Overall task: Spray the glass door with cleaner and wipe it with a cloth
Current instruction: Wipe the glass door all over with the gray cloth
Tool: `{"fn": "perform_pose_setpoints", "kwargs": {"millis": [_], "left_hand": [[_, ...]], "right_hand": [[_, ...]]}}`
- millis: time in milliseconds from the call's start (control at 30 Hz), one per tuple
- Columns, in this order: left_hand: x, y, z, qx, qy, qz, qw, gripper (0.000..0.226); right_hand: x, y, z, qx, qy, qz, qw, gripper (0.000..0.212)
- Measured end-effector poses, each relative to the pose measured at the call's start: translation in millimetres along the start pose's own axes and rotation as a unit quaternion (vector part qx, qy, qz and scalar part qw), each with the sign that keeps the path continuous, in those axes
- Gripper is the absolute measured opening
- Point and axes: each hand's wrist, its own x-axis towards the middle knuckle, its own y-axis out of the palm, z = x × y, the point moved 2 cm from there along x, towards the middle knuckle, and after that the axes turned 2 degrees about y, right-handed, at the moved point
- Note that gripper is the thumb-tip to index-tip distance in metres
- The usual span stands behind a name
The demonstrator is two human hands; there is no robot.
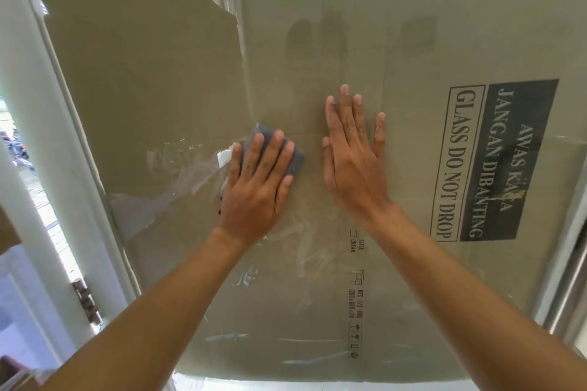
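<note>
Both hands (pixel 257 187) (pixel 352 159) flat on glass door (pixel 178 89).

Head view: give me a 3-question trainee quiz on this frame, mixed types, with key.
1. Which hand presses the grey cloth against the glass door? A left, B right, C both.
2. True or false: the right hand lies flat on the glass, fingers straight, holding nothing.
3. Fill in: the cardboard behind the glass reads "GLASS DO NOT ____".
Key: 1 A, the left hand; 2 true; 3 DROP.
</note>
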Motion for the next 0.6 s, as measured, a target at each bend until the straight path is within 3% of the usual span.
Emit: {"fn": "perform_pose_setpoints", "kwargs": {"millis": [267,600], "left_hand": [[10.7,-1.3,6.8,0.008,0.004,-0.011,1.0,0.047],[98.2,-24.9,54.0,-0.038,-0.112,-0.025,0.993,0.048]], "right_hand": [[-7.1,9.9,16.9,0.001,-0.037,0.013,0.999,0.054],[1.3,11.5,32.8,-0.008,-0.022,0.013,1.0,0.055]]}}
